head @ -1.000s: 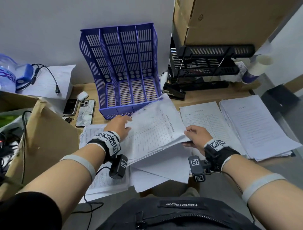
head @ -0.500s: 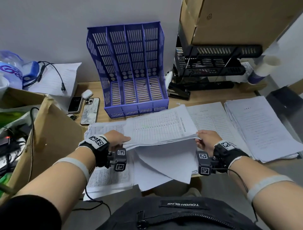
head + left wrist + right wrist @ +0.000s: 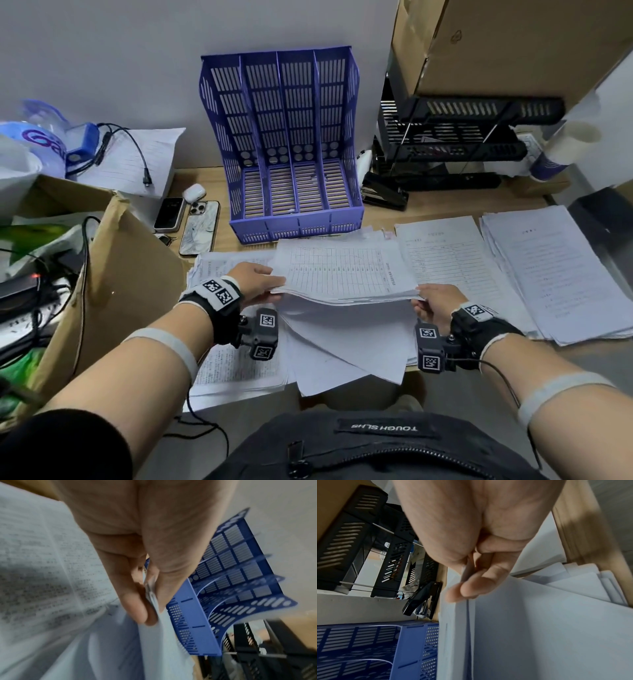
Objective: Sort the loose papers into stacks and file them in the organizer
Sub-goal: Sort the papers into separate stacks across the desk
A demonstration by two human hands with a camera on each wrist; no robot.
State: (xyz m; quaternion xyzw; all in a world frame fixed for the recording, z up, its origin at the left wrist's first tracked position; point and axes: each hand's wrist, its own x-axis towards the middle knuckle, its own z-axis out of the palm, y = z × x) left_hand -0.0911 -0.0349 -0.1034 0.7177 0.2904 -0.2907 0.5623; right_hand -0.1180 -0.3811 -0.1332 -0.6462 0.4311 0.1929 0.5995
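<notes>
A stack of table-printed papers [image 3: 346, 274] hangs level above the desk, held at both ends. My left hand [image 3: 260, 281] pinches its left edge, thumb on top; the left wrist view shows the paper edge [image 3: 154, 605] between thumb and fingers. My right hand [image 3: 435, 301] pinches the right corner, with sheets [image 3: 530, 628] below the fingers. The blue four-slot organizer [image 3: 291, 144] stands empty behind the stack. Loose white sheets [image 3: 342, 346] lie fanned underneath. A text stack [image 3: 233, 370] lies at the left.
Two more paper stacks [image 3: 448, 260] [image 3: 555, 270] lie at the right. A black tray rack [image 3: 455, 144] and a stapler [image 3: 383, 195] stand right of the organizer. Two phones [image 3: 200, 228] and a cardboard box [image 3: 113, 274] sit at the left.
The held stack came down from a tilt against the organizer's front to level, nearer my body. My left hand slid from on top of the sheets to gripping the left edge.
</notes>
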